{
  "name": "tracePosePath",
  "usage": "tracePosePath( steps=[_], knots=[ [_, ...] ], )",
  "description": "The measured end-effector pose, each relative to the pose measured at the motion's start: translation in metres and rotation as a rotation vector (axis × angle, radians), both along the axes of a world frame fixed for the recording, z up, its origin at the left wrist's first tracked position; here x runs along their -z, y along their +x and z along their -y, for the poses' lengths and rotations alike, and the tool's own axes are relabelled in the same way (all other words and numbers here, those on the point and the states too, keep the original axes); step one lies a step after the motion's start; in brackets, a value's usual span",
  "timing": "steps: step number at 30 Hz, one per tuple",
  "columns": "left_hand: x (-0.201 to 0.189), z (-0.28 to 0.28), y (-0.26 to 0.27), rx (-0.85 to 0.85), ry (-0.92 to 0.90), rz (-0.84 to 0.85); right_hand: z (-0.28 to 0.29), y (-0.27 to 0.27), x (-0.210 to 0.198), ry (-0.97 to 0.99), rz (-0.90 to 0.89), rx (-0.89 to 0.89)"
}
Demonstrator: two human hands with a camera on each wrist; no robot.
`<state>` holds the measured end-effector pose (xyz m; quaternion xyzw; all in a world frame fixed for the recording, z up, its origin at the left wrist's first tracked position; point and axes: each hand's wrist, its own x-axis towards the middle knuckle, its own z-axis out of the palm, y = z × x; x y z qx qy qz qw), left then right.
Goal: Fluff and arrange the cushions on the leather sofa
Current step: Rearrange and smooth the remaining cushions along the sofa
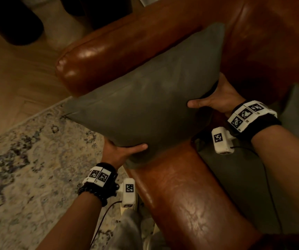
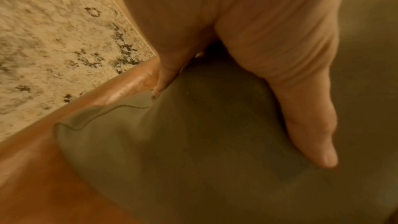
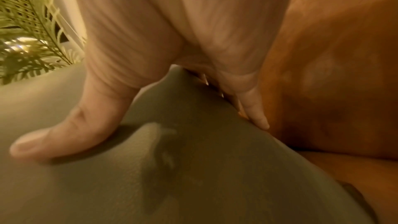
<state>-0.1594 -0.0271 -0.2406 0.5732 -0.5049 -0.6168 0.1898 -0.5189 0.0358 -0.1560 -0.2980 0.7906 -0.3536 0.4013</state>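
Head view: both grips clamp grey cushion (image 1: 145, 98); long axis runs lower-left to upper-right.

So the main thing here is a big square grey-green cushion (image 1: 145, 98) — plain matte fabric, no pattern, pretty plump, with a thin seam running along its edge. It's up off the seat, tilted on a diagonal, one corner pointing out over the sofa's armrest and the opposite corner up against the backrest. Its lowest corner sags onto the front edge of the brown leather sofa (image 1: 177, 192), which is glossy, worn-looking, with fat rounded arms. A second cushion (image 1: 296, 109) of the same grey-green sits further right on the seat — only partly in view.
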Motion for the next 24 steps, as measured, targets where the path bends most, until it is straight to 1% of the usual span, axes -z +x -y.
tracePosePath(
  steps=[3,6,14,17,19,21,23,24],
  knots=[
    [-0.001,-0.001,-0.011,0.031,-0.010,0.014,-0.002,-0.006,0.002,-0.021,-0.002,0.048],
    [-0.001,0.000,-0.016,0.005,-0.039,-0.001,-0.004,-0.008,0.004,-0.013,-0.002,0.064],
    [-0.020,0.001,-0.002,-0.050,-0.137,-0.030,0.004,0.006,0.008,0.026,-0.020,0.024],
    [-0.028,0.005,-0.001,-0.019,-0.191,-0.026,0.006,0.007,0.006,0.042,-0.043,0.041],
    [-0.037,0.009,-0.002,0.010,-0.260,0.003,0.005,0.006,0.002,0.075,-0.068,0.039],
    [-0.050,0.014,-0.001,0.008,-0.377,0.074,0.001,0.005,-0.002,0.121,-0.088,0.069],
    [-0.068,0.021,0.002,0.005,-0.533,0.224,-0.005,0.013,-0.008,0.153,-0.143,0.115],
    [-0.079,0.023,0.003,0.012,-0.597,0.317,-0.009,0.020,-0.012,0.150,-0.201,0.132]
  ],
)
